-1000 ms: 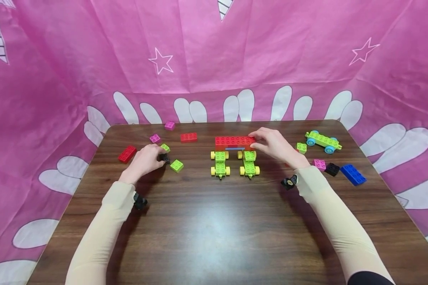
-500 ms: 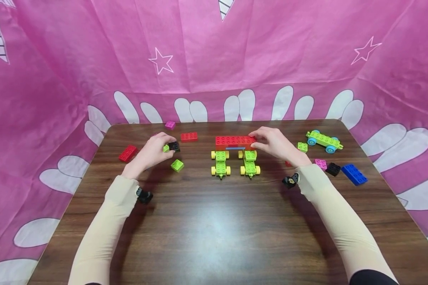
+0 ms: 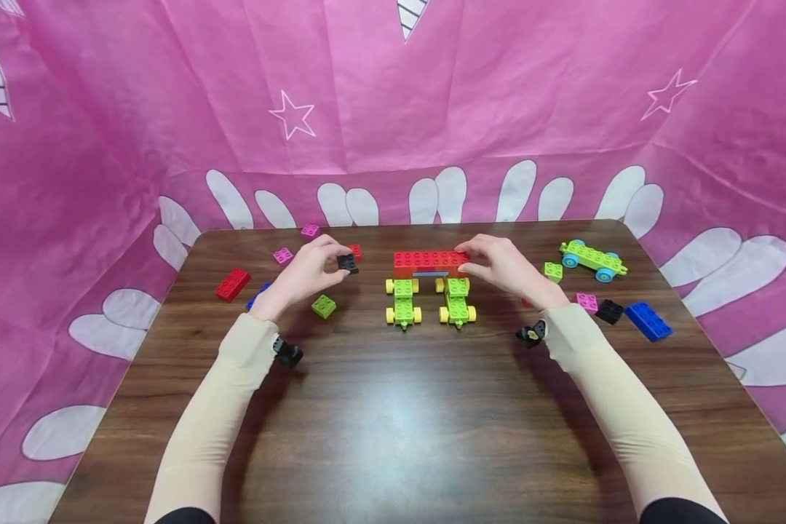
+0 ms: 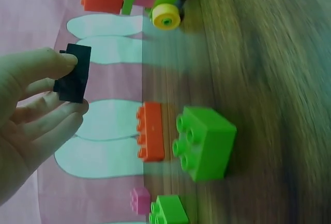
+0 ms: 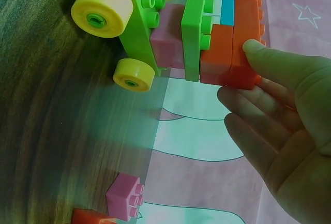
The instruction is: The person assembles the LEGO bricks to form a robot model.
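My left hand (image 3: 309,271) pinches a black toy brick (image 3: 348,263) between thumb and fingers, held in the air left of a built structure. In the left wrist view the black brick (image 4: 75,76) is seen side-on. The structure has a long red brick (image 3: 426,260) across its top. Beneath stand two green wheeled bases (image 3: 403,311) with yellow wheels; pink, green, red and blue bricks stack between, as the right wrist view shows. My right hand (image 3: 503,268) grips the right end of the long red brick, thumb (image 5: 256,53) on one face and fingers at the other side.
To the left lie a red brick (image 3: 233,284), a green brick (image 3: 324,306) and a pink brick (image 3: 283,255). At right are a green car base (image 3: 592,257) with blue wheels, a blue brick (image 3: 649,321), a black brick (image 3: 610,311) and a pink brick (image 3: 586,302).
My left hand has lifted the black brick from among the left-hand bricks and carried it right, towards the structure. The right hand has stayed at the long red brick's end.
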The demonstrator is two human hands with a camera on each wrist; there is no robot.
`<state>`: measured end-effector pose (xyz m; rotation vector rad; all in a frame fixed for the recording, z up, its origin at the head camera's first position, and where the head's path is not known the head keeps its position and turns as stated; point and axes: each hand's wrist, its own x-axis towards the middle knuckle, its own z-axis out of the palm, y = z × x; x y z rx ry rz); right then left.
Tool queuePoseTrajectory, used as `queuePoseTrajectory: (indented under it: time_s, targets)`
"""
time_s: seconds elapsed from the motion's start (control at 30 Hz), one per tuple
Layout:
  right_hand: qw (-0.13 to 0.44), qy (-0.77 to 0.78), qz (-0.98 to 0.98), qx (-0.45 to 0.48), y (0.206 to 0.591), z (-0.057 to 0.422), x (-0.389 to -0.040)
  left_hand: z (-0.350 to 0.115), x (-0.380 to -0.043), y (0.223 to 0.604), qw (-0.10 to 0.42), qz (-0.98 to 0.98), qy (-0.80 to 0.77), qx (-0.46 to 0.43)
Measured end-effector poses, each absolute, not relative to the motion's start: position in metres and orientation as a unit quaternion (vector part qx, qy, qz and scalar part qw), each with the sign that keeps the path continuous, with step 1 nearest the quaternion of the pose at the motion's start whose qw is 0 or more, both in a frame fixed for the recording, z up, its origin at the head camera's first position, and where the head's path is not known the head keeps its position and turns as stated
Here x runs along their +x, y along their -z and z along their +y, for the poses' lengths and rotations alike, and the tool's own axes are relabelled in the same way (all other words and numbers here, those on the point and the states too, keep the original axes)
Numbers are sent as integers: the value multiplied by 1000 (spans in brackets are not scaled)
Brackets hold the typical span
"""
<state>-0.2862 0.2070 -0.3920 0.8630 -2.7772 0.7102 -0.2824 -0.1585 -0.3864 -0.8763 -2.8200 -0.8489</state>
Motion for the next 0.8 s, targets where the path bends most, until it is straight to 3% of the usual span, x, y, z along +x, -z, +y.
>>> queuePoseTrajectory:
  time_s: [0.4,0.8]
  targets:
    - [83,-231,-925,290,394,207,-286,-130,-287,382,75,-895,309,-311]
    - [82,-232,-925,290,392,207,-284,-112,-293,382,52,-859,370,-349]
